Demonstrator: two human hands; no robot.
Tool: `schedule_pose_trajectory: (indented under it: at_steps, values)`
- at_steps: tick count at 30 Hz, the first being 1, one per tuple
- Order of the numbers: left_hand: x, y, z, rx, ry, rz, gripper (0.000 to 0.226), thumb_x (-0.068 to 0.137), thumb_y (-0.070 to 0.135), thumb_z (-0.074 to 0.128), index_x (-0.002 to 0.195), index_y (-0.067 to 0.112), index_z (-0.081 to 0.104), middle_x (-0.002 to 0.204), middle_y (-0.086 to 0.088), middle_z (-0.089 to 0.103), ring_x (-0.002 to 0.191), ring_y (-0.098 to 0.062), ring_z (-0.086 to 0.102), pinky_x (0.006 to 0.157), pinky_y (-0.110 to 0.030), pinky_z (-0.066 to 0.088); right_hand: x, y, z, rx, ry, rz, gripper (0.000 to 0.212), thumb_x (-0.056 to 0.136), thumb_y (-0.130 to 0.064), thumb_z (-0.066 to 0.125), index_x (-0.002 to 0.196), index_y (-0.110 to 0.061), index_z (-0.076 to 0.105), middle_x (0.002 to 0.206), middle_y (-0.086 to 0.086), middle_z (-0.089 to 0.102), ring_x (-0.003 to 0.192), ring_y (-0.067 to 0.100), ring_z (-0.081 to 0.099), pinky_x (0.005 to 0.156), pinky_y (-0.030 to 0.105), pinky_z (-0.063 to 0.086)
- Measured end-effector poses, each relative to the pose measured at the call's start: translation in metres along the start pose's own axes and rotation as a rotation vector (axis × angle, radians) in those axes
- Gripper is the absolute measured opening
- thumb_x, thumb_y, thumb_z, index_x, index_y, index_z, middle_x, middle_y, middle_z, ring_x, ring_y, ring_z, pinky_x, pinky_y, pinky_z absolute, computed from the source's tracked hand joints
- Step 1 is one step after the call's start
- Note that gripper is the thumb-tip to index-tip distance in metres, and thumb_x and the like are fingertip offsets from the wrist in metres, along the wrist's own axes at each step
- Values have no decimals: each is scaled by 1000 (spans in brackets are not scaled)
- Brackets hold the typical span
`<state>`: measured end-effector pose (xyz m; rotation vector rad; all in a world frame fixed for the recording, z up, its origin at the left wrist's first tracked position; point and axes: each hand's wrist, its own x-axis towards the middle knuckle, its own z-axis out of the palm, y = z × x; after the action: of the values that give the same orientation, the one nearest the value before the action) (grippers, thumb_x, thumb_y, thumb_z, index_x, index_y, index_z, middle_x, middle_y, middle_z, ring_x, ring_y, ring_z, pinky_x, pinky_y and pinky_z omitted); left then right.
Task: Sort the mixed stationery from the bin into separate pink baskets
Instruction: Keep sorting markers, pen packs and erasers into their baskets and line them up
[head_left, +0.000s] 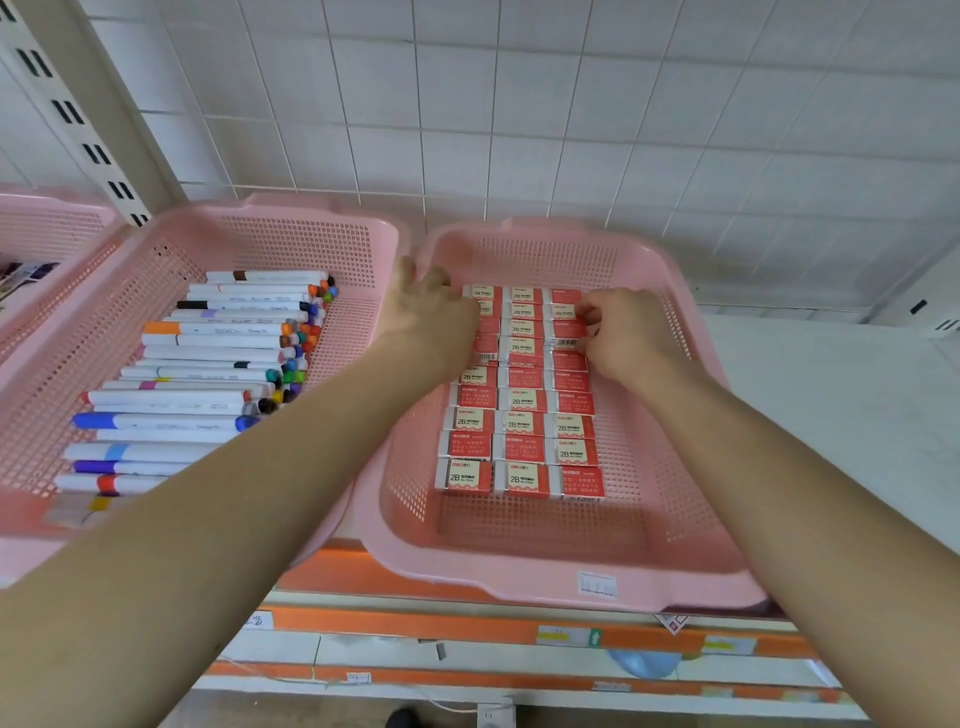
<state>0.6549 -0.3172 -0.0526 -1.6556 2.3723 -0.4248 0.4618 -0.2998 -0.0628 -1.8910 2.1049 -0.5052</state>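
Two pink baskets stand side by side on a shelf. The right basket (670, 530) holds red and white boxed erasers (522, 400) laid in three neat columns. The left basket (171, 249) holds several white markers (208, 358) with coloured caps, lying in a row. My left hand (434, 312) rests over the far left column of erasers, fingers curled down by the basket's left wall. My right hand (626, 330) pinches an eraser (566, 332) in the right column near the far end.
A third pink basket (47, 234) shows at the far left edge. White wire grid and tiled wall stand behind the baskets. An orange shelf edge (467, 629) with price labels runs below. A white shelf surface (841, 415) lies to the right.
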Motion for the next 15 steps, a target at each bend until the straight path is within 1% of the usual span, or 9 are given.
schedule_pose_trajectory:
  at_steps: [5, 8, 10, 13, 15]
  values:
    - [-2, 2, -2, 10, 3, -3, 38, 93, 54, 57, 119, 27, 62, 124, 1, 62, 129, -24, 44, 114, -52, 16, 0, 1, 0, -10, 12, -11, 32, 92, -7, 64, 122, -17, 68, 118, 4, 69, 104, 23, 65, 86, 24, 43]
    - [-4, 2, -1, 14, 2, 2, 35, 94, 52, 56, 118, 28, 62, 124, 1, 62, 129, -24, 43, 115, -52, 16, -1, 0, 0, -26, 4, -15, 31, 92, -7, 64, 120, -17, 68, 116, 4, 70, 103, 23, 65, 84, 22, 41]
    - [-4, 2, -1, 14, 0, 1, 36, 93, 52, 55, 118, 27, 62, 126, 1, 62, 130, -24, 43, 114, -51, 17, -2, 0, 0, -23, -10, -18, 28, 91, -9, 65, 118, -17, 69, 114, 4, 70, 101, 24, 66, 84, 24, 44]
    - [-5, 0, -2, -3, 0, 16, 36, 92, 52, 56, 117, 27, 63, 123, 1, 62, 128, -23, 44, 112, -51, 19, -3, -3, 0, -20, -42, -16, 25, 90, -15, 68, 115, -16, 68, 115, 5, 69, 101, 24, 65, 87, 32, 49]
    - [-7, -1, -4, -44, -7, 33, 41, 90, 57, 55, 116, 27, 61, 122, 1, 62, 127, -23, 45, 112, -51, 19, -6, -3, -1, -36, -62, -22, 25, 90, -19, 67, 116, -18, 66, 114, 3, 69, 94, 20, 64, 83, 30, 50]
